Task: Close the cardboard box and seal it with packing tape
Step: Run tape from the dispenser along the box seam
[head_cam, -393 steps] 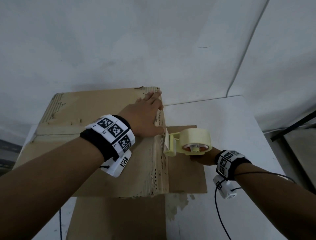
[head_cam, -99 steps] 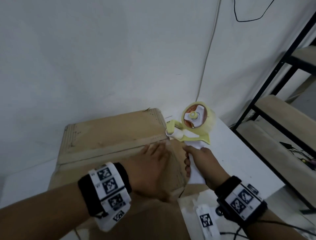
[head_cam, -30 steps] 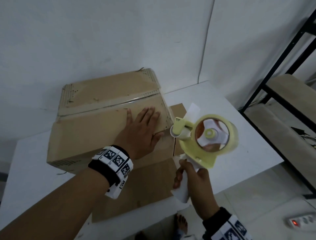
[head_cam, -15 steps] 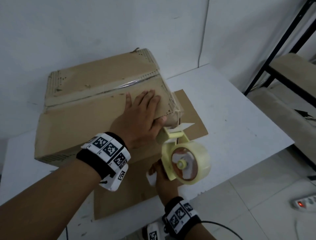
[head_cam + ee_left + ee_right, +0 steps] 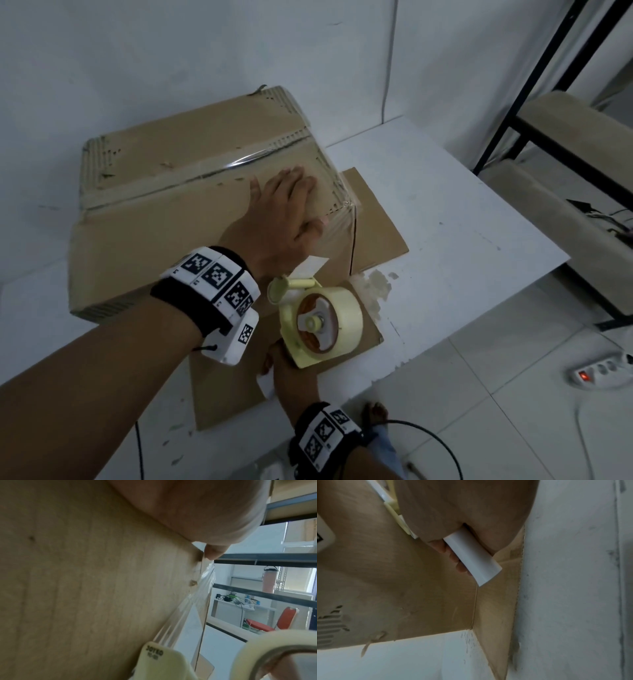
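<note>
We are working at the cardboard box [image 5: 191,205], which is sitting closed on the white table [image 5: 462,240], on top of a flat sheet of cardboard [image 5: 373,236]. A shiny strip of clear packing tape [image 5: 246,161] is running along the top seam and over the right edge, down the near corner. We are judging the box to be light but stiff, its worn flaps likely to spring up unless pressed, so the flat top near the corner seems the place to bear down. The tape is thin and sticky and will probably wrinkle if it goes slack.

Our left hand [image 5: 281,212] is lying spread and flat on the top, fingers straight, thumb hooked over the near edge onto the taped corner; it is gripping nothing. Our right hand [image 5: 291,373] is wrapping its fingers [image 5: 453,555] round the white handle [image 5: 471,559] of the yellow tape dispenser [image 5: 318,318], whose mouth is sitting against the box's front face, tape stretching up from it.
</note>
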